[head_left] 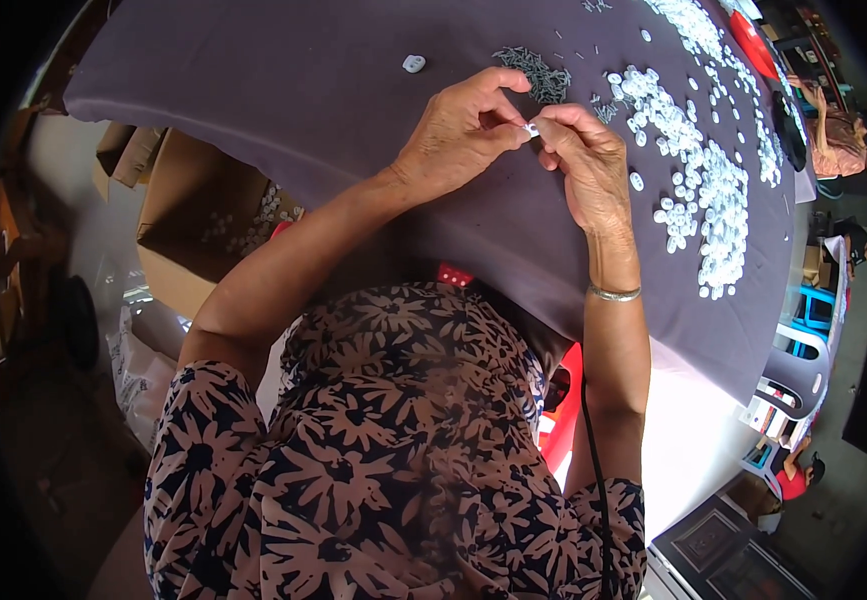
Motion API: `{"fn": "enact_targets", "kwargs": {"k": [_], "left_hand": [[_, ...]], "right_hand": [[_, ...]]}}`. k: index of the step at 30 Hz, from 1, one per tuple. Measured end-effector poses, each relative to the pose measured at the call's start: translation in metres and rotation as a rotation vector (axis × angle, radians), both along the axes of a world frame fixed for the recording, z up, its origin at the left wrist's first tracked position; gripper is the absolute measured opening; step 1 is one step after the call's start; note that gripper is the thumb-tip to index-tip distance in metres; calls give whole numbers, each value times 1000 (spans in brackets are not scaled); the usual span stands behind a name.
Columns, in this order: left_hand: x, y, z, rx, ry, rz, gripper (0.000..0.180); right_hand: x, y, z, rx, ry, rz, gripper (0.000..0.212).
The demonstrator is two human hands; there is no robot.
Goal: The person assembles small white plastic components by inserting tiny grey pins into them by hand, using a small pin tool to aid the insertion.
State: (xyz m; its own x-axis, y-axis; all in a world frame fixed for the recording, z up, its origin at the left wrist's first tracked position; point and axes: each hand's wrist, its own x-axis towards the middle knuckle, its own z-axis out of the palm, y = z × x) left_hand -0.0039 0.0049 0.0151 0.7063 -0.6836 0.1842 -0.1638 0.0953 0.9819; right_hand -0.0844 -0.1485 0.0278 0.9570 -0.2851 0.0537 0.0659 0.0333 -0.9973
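Note:
Over the dark purple-grey tablecloth (283, 80), my two hands meet fingertip to fingertip at a small white plastic piece (531, 130). My left hand (458, 135) pinches it from the left, one finger raised above. From the right, my right hand (590, 165) closes thumb and fingers on the same piece, hiding part of it. Just beyond the fingers lies a heap of small dark grey screws (535, 76). Loose white oval plastic pieces (723, 220) spread in a long pile to the right. A single white oval piece (413, 64) sits apart, left of the screws.
Below the table's left edge stands an open cardboard box (178, 190) with white pieces inside. A white plastic bag (143, 370) is beside it. A red object (753, 45) lies at the far right edge. Other people (833, 145) and chairs (798, 370) are at the right.

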Motion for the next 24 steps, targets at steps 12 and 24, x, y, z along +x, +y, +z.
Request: {"fn": "enact_targets", "kwargs": {"k": [12, 24], "left_hand": [[-2, -5, 4, -233, -192, -16, 31], [4, 1, 5, -158, -362, 33, 27]], "right_hand": [[-7, -3, 1, 370, 90, 68, 18], [-5, -2, 8, 620, 159, 268, 17]]}}
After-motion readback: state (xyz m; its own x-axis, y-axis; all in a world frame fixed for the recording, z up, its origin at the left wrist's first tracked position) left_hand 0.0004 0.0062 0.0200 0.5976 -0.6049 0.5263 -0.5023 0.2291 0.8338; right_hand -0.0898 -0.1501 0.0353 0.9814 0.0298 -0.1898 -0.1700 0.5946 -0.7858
